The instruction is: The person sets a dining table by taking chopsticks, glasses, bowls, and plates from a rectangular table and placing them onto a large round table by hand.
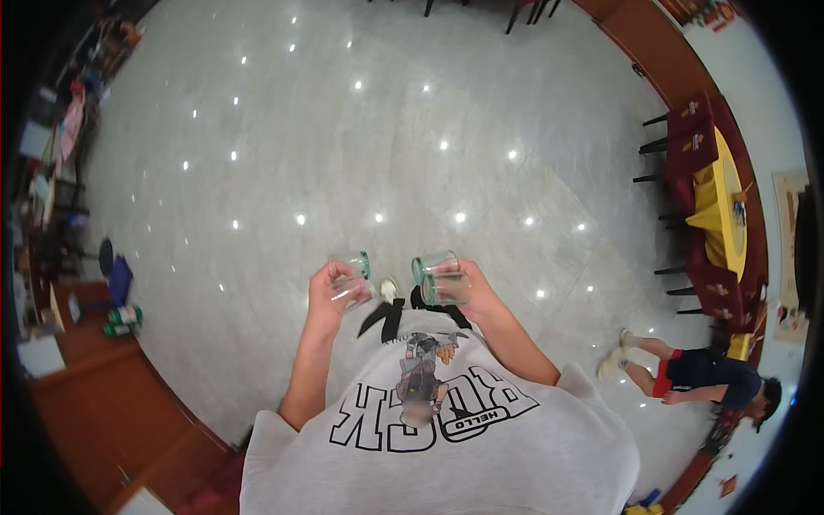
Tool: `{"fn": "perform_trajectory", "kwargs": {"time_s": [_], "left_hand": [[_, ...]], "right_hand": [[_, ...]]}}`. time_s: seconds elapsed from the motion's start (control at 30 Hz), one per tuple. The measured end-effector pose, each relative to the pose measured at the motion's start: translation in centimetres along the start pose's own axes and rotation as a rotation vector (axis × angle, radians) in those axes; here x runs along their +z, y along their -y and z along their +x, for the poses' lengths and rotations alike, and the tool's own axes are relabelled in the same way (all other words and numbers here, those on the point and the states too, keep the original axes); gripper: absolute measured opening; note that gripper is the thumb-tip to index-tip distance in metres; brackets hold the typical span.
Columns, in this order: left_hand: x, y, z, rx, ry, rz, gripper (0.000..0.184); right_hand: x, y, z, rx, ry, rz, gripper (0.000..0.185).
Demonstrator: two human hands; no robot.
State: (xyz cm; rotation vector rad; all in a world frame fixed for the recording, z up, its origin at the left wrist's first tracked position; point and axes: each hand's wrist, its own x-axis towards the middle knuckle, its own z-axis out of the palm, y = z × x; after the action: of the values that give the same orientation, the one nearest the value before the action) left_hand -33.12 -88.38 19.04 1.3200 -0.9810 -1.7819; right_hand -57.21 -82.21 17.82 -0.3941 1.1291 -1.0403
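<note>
Nearest the camera, a white shirt point(524, 459) is worn. Beyond it, two glasses point(352, 290) are gripped in the left hand point(324, 292), and two other glasses point(447, 289) are gripped in the right hand point(478, 287); all four are held in the air, in front of the body. Within each pair, whether the walls touch cannot be told. A glass could be chipped if a pair were knocked together, or dropped if fingers loosened on smooth walls. Below, a hard-looking floor point(412, 172) is seen, on which breakage seems likely. Farther right, a second person point(704, 371) is seen, by whom an arm could be bumped if the paths crossed.
</note>
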Motion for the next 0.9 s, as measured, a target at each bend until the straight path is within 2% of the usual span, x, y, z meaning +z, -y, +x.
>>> {"fn": "perform_trajectory", "kwargs": {"time_s": [0.17,0.3,0.37,0.47,0.57,0.67,0.9], "left_hand": [[2.1,-4.0,12.0,-0.055,0.191,0.052,0.021],[5.9,-7.7,21.3,-0.009,0.204,0.066,0.019],[7.1,-9.7,25.7,0.015,0.173,-0.034,0.017],[8.0,-14.7,31.6,0.023,0.101,0.017,0.016],[6.9,-17.7,36.1,-0.005,0.020,-0.012,0.017],[6.5,-20.1,41.4,0.064,-0.116,-0.054,0.017],[5.5,-23.3,60.5,0.035,-0.061,-0.204,0.016]], "right_hand": [[-2.1,3.8,8.5,-0.108,-0.032,0.110,0.018],[-4.1,8.5,18.3,-0.123,0.008,0.142,0.025],[-4.9,12.3,22.8,-0.104,0.032,0.203,0.026],[-5.3,20.4,30.6,-0.123,0.064,0.173,0.026],[-4.9,26.8,35.7,-0.063,0.064,0.064,0.023],[-4.2,33.7,41.5,-0.102,0.133,0.009,0.019],[-3.2,42.1,59.3,-0.121,0.118,0.011,0.018]]}}
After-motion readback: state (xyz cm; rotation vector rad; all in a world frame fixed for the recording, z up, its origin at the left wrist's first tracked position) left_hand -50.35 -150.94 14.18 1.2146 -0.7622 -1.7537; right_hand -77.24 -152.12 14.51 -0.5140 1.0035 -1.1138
